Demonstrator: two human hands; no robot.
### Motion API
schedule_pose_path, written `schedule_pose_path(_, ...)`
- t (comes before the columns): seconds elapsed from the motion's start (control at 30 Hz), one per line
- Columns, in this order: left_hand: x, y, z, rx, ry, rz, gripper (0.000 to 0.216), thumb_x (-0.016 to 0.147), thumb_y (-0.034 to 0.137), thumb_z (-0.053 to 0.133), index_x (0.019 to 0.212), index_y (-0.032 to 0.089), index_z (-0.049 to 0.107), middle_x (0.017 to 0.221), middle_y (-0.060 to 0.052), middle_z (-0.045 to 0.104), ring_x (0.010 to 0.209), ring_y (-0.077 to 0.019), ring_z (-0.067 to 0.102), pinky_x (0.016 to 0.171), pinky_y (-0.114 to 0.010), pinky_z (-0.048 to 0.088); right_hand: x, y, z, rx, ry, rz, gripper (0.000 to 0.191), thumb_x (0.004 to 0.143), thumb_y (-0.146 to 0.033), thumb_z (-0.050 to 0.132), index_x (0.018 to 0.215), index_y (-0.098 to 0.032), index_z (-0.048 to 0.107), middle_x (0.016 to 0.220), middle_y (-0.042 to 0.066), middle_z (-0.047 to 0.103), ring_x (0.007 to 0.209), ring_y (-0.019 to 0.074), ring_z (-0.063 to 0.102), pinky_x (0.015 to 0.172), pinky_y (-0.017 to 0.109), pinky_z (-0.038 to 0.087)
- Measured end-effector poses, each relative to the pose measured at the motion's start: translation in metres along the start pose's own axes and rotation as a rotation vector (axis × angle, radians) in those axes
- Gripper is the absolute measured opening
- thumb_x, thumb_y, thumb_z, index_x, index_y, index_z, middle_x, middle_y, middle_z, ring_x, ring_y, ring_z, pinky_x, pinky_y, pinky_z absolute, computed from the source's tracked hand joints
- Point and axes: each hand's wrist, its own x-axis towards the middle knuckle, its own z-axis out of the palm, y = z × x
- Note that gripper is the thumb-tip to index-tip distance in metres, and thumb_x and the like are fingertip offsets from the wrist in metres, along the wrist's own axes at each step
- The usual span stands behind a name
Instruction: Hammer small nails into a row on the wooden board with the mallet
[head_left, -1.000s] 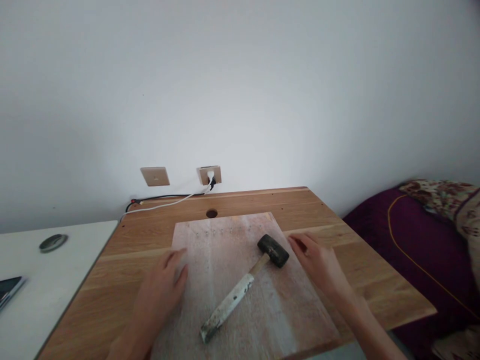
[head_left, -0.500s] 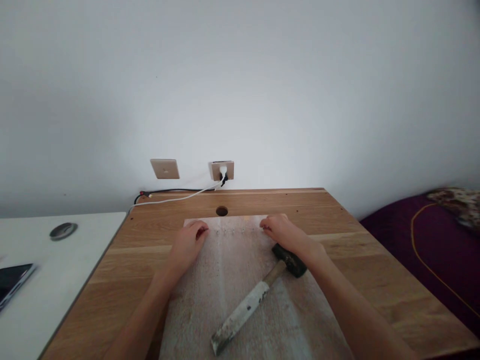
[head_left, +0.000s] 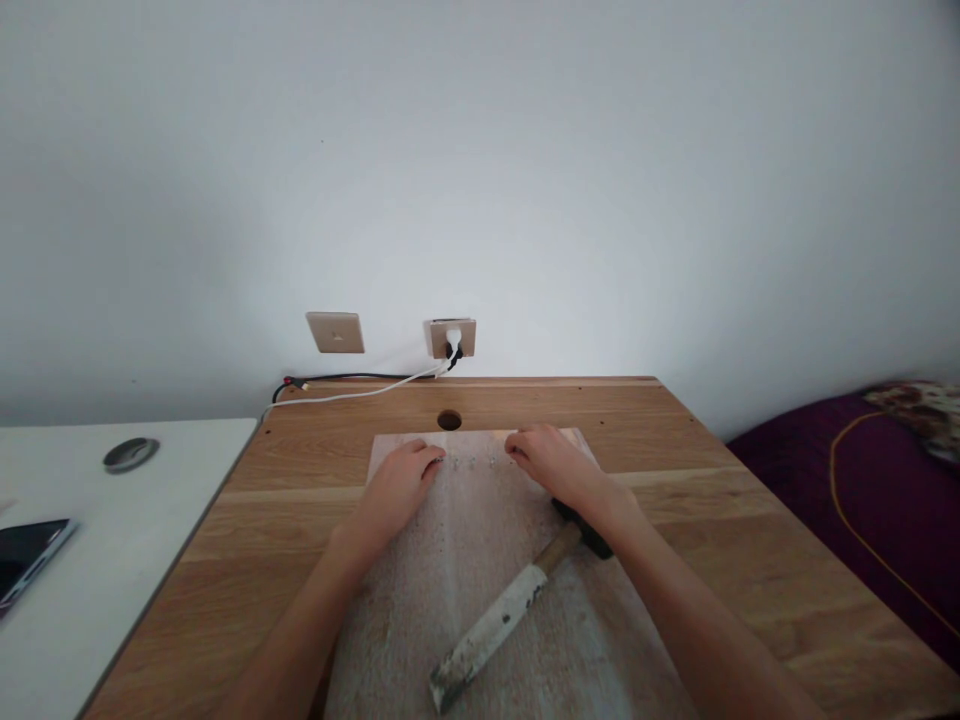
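Hammer black and white, dark flecks; board greyish pink; desk brown, streaked.

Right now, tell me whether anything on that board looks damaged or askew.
The mallet lies slantwise across the board, and the white covering on its handle is blotched dark, so it looks worn or dirty. I see nothing spilled.

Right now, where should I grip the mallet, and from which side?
Likely by the white handle, from above on the near side: it slants toward the person across the board, uncovered, while the right forearm partly hides the dark head.
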Motion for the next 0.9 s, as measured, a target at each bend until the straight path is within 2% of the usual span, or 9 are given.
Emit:
schedule_pose_path(0.13, 0.003, 0.005, 0.000, -0.077, 0.013, -0.006, 0.021, 0.093, 0.017, 0.056, 0.088, 0.020, 0.076, 0.094, -0.009, 0.073, 0.092, -0.0262, 0.068, 0.089, -0.037, 0.050, 0.004, -0.009, 0.000, 0.020, 0.016, -0.047, 0.027, 0.101, -0.016, 0.054, 0.100, -0.019, 0.080, 0.106, 0.011, 0.080, 0.099, 0.0227, 0.074, 0.081, 0.025, 0.048)
schedule_pose_path(0.3, 0.004, 0.016, -0.005, -0.221, 0.141, -0.113, 0.018, 0.089, 0.029, 0.063, 0.074, 0.022, 0.069, 0.080, -0.006, 0.070, 0.079, -0.0246, 0.064, 0.083, -0.038, 0.049, 0.015, -0.020, 0.006, 0.022, -0.015, -0.103, 0.026, 0.099, -0.011, 0.056, 0.092, -0.014, 0.081, 0.097, 0.014, 0.080, 0.090, 0.0231, 0.075, 0.078, 0.026, 0.048)
schedule_pose_path(0.4, 0.004, 0.020, -0.005, -0.358, 0.224, -0.202, 0.017, 0.089, 0.035, 0.062, 0.080, 0.022, 0.069, 0.082, -0.006, 0.072, 0.078, -0.0222, 0.066, 0.081, -0.035, 0.050, 0.018, -0.021, -0.002, 0.016, 0.022, -0.126, 0.030, 0.103, -0.013, 0.050, 0.098, -0.014, 0.080, 0.102, 0.015, 0.079, 0.095, 0.0235, 0.074, 0.081, 0.027, 0.048)
schedule_pose_path(0.47, 0.005, 0.020, -0.002, -0.467, 0.247, -0.265, 0.020, 0.089, 0.038, 0.058, 0.084, 0.021, 0.068, 0.081, -0.006, 0.072, 0.072, -0.0201, 0.067, 0.072, -0.032, 0.052, 0.019, -0.024, -0.005, 0.016, 0.040, -0.155, 0.029, 0.104, -0.015, 0.050, 0.101, -0.015, 0.079, 0.105, 0.014, 0.079, 0.099, 0.0232, 0.073, 0.084, 0.027, 0.047)
schedule_pose_path(0.6, 0.005, 0.018, 0.004, -0.632, 0.216, -0.346, 0.029, 0.088, 0.044, 0.048, 0.078, 0.020, 0.061, 0.071, -0.003, 0.066, 0.057, -0.0153, 0.062, 0.054, -0.025, 0.047, 0.024, -0.032, 0.006, 0.009, 0.009, -0.215, 0.023, 0.100, -0.011, 0.057, 0.096, -0.014, 0.080, 0.098, 0.014, 0.079, 0.094, 0.0231, 0.074, 0.081, 0.026, 0.048)
schedule_pose_path(0.7, 0.006, 0.019, 0.006, -0.604, 0.164, -0.347, 0.031, 0.090, 0.041, 0.043, 0.076, 0.020, 0.061, 0.065, -0.001, 0.060, 0.052, -0.0143, 0.056, 0.050, -0.025, 0.043, 0.028, -0.035, 0.020, -0.003, -0.002, -0.245, 0.026, 0.095, -0.003, 0.055, 0.094, -0.011, 0.080, 0.095, 0.015, 0.078, 0.090, 0.0238, 0.074, 0.078, 0.027, 0.048)
schedule_pose_path(0.8, 0.009, 0.023, 0.007, -0.454, 0.117, -0.303, 0.023, 0.087, 0.036, 0.053, 0.081, 0.019, 0.067, 0.063, 0.000, 0.059, 0.059, -0.0179, 0.058, 0.059, -0.028, 0.046, 0.030, -0.032, 0.025, -0.004, 0.002, -0.289, 0.029, 0.094, 0.000, 0.053, 0.098, -0.010, 0.080, 0.097, 0.016, 0.078, 0.092, 0.0240, 0.074, 0.081, 0.028, 0.049)
schedule_pose_path(0.9, 0.012, 0.026, 0.007, -0.283, 0.059, -0.223, 0.012, 0.081, 0.023, 0.063, 0.087, 0.021, 0.072, 0.078, -0.004, 0.070, 0.081, -0.0241, 0.066, 0.081, -0.035, 0.049, 0.029, -0.029, 0.023, 0.007, 0.005, -0.344, 0.033, 0.094, 0.002, 0.052, 0.106, -0.011, 0.080, 0.101, 0.015, 0.078, 0.098, 0.0234, 0.073, 0.088, 0.029, 0.050)
